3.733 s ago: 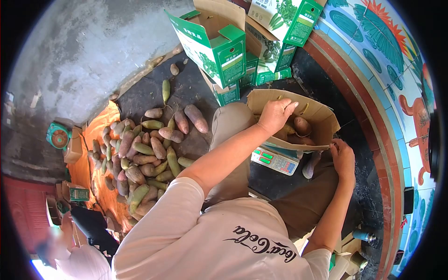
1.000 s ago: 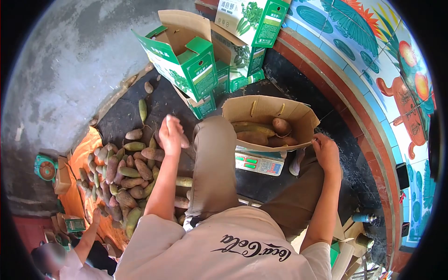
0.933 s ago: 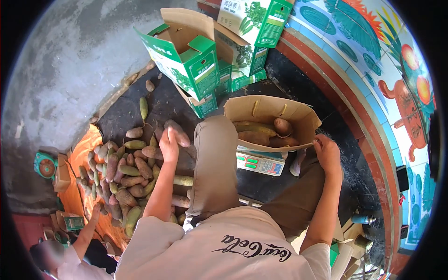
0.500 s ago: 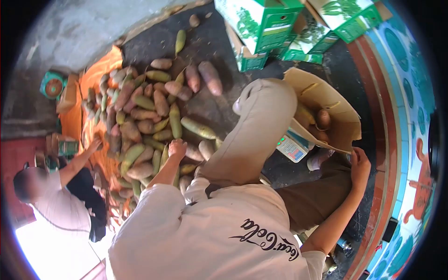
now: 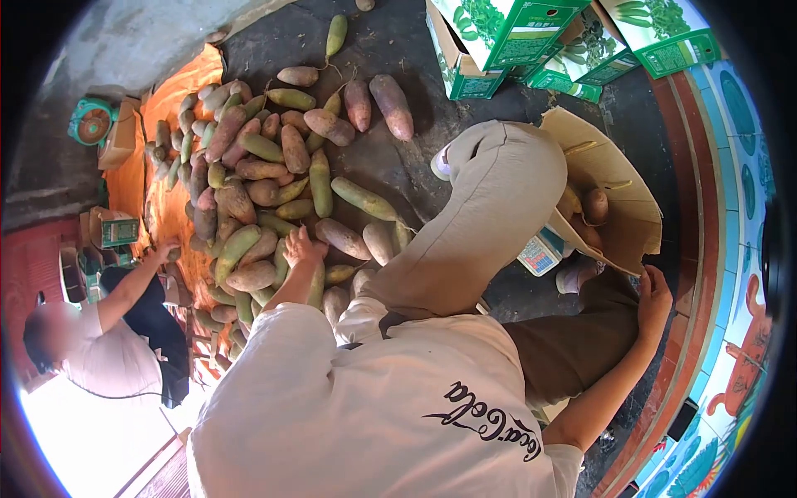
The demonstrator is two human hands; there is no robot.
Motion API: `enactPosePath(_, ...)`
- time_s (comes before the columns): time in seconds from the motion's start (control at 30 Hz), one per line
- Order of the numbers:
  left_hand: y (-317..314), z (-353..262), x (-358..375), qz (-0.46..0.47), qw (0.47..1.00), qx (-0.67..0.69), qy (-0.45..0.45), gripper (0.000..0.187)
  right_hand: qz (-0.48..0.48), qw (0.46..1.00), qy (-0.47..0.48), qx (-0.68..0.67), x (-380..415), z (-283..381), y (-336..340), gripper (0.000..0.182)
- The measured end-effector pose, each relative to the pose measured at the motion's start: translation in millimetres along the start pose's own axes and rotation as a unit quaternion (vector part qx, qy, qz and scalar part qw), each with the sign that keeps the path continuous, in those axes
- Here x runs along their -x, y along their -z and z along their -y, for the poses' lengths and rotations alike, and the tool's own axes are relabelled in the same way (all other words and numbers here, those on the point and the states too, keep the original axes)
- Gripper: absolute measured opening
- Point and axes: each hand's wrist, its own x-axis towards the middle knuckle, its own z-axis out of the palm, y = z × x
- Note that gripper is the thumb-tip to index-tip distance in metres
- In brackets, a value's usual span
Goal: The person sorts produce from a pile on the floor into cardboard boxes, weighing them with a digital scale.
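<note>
My left hand (image 5: 305,247) reaches over a heap of long green and reddish radishes (image 5: 290,149). Its fingers are spread, and the tips are at the radishes beside a pale reddish radish (image 5: 344,239). A green radish (image 5: 320,184) lies just beyond them. On the other side, my right hand (image 5: 655,300) is by my knee, at the lower corner of an open cardboard box (image 5: 635,191). Its fingers are loosely bent and partly apart, and they seem to touch the box edge. Inside the box are a few radishes (image 5: 595,205).
A scale (image 5: 541,252) with a lit display stands under the box, partly behind my leg. Green and white printed cartons (image 5: 515,33) are stacked at the back. At the left, another person (image 5: 108,332) reaches to the heap's edge. A tiled wall (image 5: 706,249) runs along the right.
My left hand has shifted slightly left over the heap and its fingers have spread. The right hand stays by the box corner. The whole view has turned a little.
</note>
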Motion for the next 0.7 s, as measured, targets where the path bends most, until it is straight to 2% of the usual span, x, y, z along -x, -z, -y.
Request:
enactPosePath(0.03, -2, 6, -9, 0.018, 1.000, 0.014, 0.016, 0.094, 0.001, 1.000, 0.004, 0.004, 0, 2, 0, 0.021)
enactPosePath(0.13, 7, 6, -17, 0.070, 0.997, -0.027, 0.029, 0.100, 0.004, 1.000, 0.010, -0.005, -2, -4, -2, 0.021)
enactPosePath(0.23, 17, 1, -18, 0.078, 0.994, -0.071, 0.019, 0.098, 0.000, 1.000, -0.011, 0.024, -2, -2, -3, 0.021)
enactPosePath(0.33, 25, -3, -24, 0.137, 0.986, -0.092, 0.020, 0.092, 0.017, 1.000, -0.024, 0.010, -2, 0, -1, 0.021)
enactPosePath(0.43, 13, 0, -32, 0.107, 0.988, -0.109, 0.006, 0.088, 0.001, 1.000, -0.013, 0.011, 0, 2, -1, 0.021)
enactPosePath(0.53, 10, 2, -36, 0.128, 0.983, -0.132, 0.001, 0.089, -0.009, 1.000, 0.000, 0.002, 1, 2, -1, 0.021)
enactPosePath(0.63, 13, 9, -33, 0.133, 0.984, -0.107, -0.041, 0.087, -0.020, 1.000, 0.012, 0.004, 2, 2, 0, 0.021)
enactPosePath(0.7, 10, 9, -16, 0.095, 0.994, -0.058, -0.006, 0.083, -0.026, 0.999, 0.020, -0.008, 3, 1, 0, 0.020)
